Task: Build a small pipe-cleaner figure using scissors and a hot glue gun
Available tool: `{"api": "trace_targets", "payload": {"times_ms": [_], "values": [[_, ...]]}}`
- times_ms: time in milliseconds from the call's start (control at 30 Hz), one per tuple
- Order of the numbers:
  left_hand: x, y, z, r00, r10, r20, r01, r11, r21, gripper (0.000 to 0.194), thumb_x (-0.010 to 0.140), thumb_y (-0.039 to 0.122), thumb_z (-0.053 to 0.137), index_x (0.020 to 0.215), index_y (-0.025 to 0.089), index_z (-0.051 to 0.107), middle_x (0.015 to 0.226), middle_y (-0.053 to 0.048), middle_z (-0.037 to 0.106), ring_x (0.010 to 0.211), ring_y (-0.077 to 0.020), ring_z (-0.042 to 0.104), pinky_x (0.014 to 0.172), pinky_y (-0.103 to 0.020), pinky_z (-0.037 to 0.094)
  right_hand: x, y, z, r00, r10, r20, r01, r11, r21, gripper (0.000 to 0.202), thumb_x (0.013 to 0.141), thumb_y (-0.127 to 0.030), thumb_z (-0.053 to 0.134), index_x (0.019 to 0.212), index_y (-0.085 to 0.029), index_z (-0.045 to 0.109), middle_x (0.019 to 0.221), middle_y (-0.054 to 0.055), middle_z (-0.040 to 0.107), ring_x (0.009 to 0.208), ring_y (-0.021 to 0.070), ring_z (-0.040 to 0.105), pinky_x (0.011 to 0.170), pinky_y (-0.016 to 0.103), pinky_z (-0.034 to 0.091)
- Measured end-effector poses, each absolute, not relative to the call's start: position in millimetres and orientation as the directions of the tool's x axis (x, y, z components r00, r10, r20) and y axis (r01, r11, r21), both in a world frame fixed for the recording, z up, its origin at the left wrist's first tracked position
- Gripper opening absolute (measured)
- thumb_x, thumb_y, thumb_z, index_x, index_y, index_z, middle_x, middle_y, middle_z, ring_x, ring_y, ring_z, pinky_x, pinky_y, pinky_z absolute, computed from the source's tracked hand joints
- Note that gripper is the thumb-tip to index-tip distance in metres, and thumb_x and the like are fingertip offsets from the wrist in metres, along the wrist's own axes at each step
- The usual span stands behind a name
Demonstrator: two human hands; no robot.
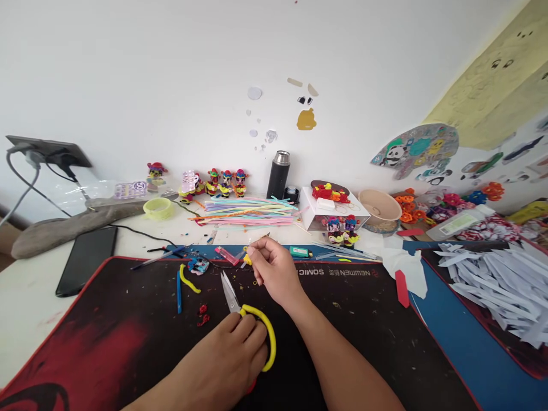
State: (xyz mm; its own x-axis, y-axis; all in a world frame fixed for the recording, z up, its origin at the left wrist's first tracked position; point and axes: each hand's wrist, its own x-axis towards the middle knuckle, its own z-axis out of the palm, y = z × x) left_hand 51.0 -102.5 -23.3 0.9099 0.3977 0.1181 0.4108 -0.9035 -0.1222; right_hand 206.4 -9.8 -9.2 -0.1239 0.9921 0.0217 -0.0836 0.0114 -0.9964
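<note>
In the lower middle, my left hand (233, 357) is closed over a pair of scissors (231, 294). Their metal blades point away from me and stand slightly apart; one large yellow handle loop curves out to the right of my fingers. A bit of red shows beneath this hand, mostly covered. Farther forward, my right hand (276, 274) pinches a small fuzzy yellow piece (247, 258) at its fingertips. Left of the scissors lie small red pieces (203, 314), a yellow pipe cleaner (189, 279) and a blue stick (178, 292) on the dark mat (141, 308).
Pipe cleaners (252, 211) lie in a bundle behind the mat, near a black thermos (278, 176) and small figures (226, 182). A phone (85, 260) lies left. White paper strips (496, 291) heap at the right. A pink lighter (226, 255) and green eraser-like block (300, 252) edge the mat.
</note>
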Motion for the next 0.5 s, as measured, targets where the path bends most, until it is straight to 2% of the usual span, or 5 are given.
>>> {"api": "trace_targets", "payload": {"times_ms": [100,200,300,400,500], "values": [[30.3,-98.6,4.8,0.870,0.420,0.256,0.439,-0.898,-0.019,0.008,0.095,0.026,0.072,0.102,0.025,0.073,0.098,-0.005,0.074,0.086,-0.0255,0.062,0.075,-0.038,0.047,206.7,-10.2,-9.4,-0.123,0.992,0.028,-0.077,0.019,-0.997,0.029,0.090,-0.048,0.069,0.090,-0.021,0.061,0.052,-0.010,0.052,0.040,0.0083,0.043,0.041,0.021,0.035],[3.6,-85.3,35.6,0.722,0.500,0.479,0.473,-0.861,0.186,0.031,0.095,0.010,0.060,0.119,0.025,0.072,0.103,-0.006,0.074,0.090,-0.0225,0.066,0.082,-0.032,0.051,206.0,-12.0,-8.3,-0.124,0.992,0.015,-0.071,0.006,-0.997,0.028,0.090,-0.047,0.070,0.089,-0.021,0.060,0.054,-0.009,0.053,0.041,0.0083,0.044,0.041,0.021,0.035],[-19.4,-62.8,53.8,0.362,0.636,0.682,0.466,-0.757,0.458,0.016,0.093,0.025,0.069,0.106,0.027,0.078,0.100,-0.005,0.076,0.088,-0.0230,0.067,0.078,-0.028,0.053,205.6,-12.8,-7.0,-0.114,0.993,-0.001,-0.083,-0.010,-0.996,0.028,0.091,-0.047,0.070,0.090,-0.021,0.060,0.054,-0.009,0.052,0.041,0.0085,0.044,0.042,0.021,0.035],[-33.9,-33.6,53.6,-0.159,0.875,0.456,0.281,-0.403,0.871,0.021,0.086,0.044,0.083,0.086,0.023,0.079,0.092,-0.004,0.073,0.082,-0.0204,0.062,0.066,-0.023,0.051,206.6,-11.4,-6.9,-0.093,0.996,0.008,-0.085,0.001,-0.996,0.029,0.091,-0.048,0.070,0.090,-0.021,0.060,0.052,-0.010,0.051,0.040,0.0086,0.043,0.042,0.022,0.035],[-39.3,-0.9,44.5,-0.340,0.888,0.310,-0.044,-0.344,0.938,0.048,0.088,0.067,0.073,0.074,0.021,0.070,0.085,-0.004,0.068,0.072,-0.0179,0.060,0.059,-0.023,0.052,207.5,-9.7,-7.9,-0.082,0.996,0.018,-0.078,0.012,-0.997,0.029,0.091,-0.048,0.070,0.090,-0.021,0.059,0.051,-0.010,0.051,0.041,0.0089,0.043,0.043,0.022,0.035]]}}
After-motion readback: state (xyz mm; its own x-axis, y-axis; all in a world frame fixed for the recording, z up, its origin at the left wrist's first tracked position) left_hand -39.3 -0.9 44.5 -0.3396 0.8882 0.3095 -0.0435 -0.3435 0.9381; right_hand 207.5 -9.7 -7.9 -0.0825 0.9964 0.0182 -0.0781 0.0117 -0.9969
